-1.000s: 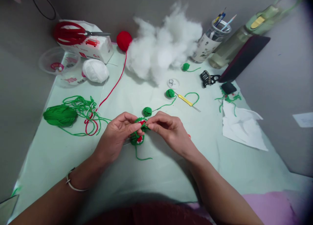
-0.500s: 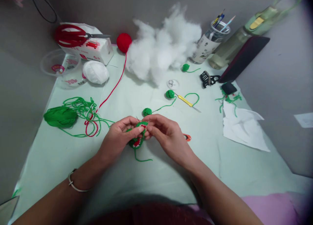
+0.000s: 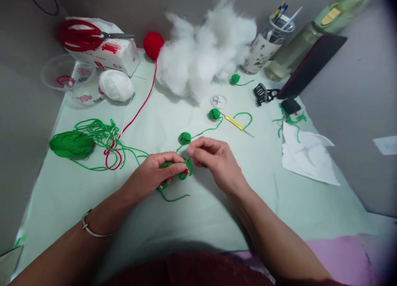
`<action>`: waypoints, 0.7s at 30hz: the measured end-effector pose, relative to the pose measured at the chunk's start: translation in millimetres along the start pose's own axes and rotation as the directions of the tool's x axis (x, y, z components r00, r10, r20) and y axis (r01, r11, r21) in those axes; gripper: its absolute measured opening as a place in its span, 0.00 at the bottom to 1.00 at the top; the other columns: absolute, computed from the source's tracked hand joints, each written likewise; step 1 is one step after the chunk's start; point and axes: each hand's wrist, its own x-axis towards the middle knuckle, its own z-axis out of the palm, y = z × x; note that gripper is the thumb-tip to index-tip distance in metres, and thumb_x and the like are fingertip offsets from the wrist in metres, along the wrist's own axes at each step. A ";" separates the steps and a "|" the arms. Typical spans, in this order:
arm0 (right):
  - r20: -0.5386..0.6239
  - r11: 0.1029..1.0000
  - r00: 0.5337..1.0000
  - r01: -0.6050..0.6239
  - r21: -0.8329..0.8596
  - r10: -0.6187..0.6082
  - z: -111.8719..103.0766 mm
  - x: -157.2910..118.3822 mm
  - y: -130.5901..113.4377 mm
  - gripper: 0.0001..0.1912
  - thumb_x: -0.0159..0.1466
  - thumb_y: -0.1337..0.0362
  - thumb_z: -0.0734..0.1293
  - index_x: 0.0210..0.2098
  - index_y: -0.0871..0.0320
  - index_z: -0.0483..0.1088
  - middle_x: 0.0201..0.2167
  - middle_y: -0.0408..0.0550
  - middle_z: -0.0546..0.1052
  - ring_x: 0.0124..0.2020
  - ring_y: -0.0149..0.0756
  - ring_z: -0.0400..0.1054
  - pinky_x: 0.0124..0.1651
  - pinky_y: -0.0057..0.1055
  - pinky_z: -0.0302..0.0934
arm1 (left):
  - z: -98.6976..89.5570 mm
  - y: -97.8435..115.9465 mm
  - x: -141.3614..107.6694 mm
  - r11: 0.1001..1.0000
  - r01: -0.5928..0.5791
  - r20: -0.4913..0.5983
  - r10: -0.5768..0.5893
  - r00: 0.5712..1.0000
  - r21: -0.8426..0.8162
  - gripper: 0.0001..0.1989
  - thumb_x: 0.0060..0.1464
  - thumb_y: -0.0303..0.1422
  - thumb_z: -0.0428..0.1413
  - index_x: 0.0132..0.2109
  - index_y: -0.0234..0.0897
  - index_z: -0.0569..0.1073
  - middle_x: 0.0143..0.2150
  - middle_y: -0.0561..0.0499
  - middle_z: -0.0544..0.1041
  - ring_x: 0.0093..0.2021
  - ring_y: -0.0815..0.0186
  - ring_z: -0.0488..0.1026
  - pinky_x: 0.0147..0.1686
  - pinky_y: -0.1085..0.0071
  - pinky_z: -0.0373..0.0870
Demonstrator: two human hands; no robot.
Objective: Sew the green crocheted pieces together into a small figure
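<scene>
A small green crocheted piece point(image 3: 183, 175) with red and white parts is pinched in my left hand point(image 3: 159, 170), which covers much of it. Just above and to its right, the thumb and fingers of my right hand point(image 3: 207, 153) are pressed together; a thin strand seems to run from them to the piece, but what they grip is too small to make out. A green yarn tail hangs below the piece. Beyond my hands lies a green crocheted ball point(image 3: 185, 138), with a second one point(image 3: 214, 114) farther back beside a yellow-handled hook point(image 3: 234, 122).
Green yarn point(image 3: 72, 144) lies tangled at the left. Farther back are a white yarn ball point(image 3: 116, 85), a red ball point(image 3: 153, 45), red-handled scissors point(image 3: 82, 35) on a box and white stuffing point(image 3: 204, 54). At the right are a hair clip point(image 3: 263, 94) and white paper point(image 3: 305, 153).
My right hand has moved up and away from the crocheted piece, its fingertips now apart from my left hand's. The piece has turned in my left hand. The view has shifted slightly.
</scene>
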 end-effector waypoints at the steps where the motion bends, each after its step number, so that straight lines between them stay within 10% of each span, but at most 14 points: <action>1: -0.036 1.000 0.999 0.012 0.026 -0.012 0.4 1.6 2.2 0.07 0.60 0.62 0.72 0.29 0.59 0.75 0.21 0.39 0.68 0.24 0.26 0.58 0.29 0.27 0.53 | 0.0 0.4 0.0 1.000 0.004 -0.003 -0.004 1.000 0.001 0.13 0.57 0.43 0.60 0.32 0.38 0.75 0.22 0.57 0.66 0.21 0.74 0.57 0.20 0.77 0.53; 14: 0.181 0.998 0.983 0.029 -0.051 -0.020 1.1 0.5 2.1 0.13 0.60 0.54 0.73 0.32 0.59 0.75 0.30 0.43 0.72 0.28 0.29 0.63 0.32 0.29 0.58 | -4.7 -6.2 1.1 0.999 -0.017 0.010 0.018 1.000 -0.039 0.14 0.59 0.43 0.59 0.35 0.36 0.72 0.25 0.58 0.67 0.22 0.76 0.58 0.20 0.79 0.53; 21: -0.014 0.993 0.995 0.102 -0.053 -0.103 12.7 1.4 9.7 0.08 0.61 0.64 0.72 0.26 0.59 0.74 0.25 0.41 0.69 0.27 0.28 0.60 0.32 0.30 0.54 | -2.1 -3.6 2.4 0.999 -0.036 -0.016 0.037 0.999 0.028 0.14 0.60 0.42 0.57 0.33 0.36 0.71 0.22 0.59 0.65 0.20 0.76 0.57 0.19 0.78 0.53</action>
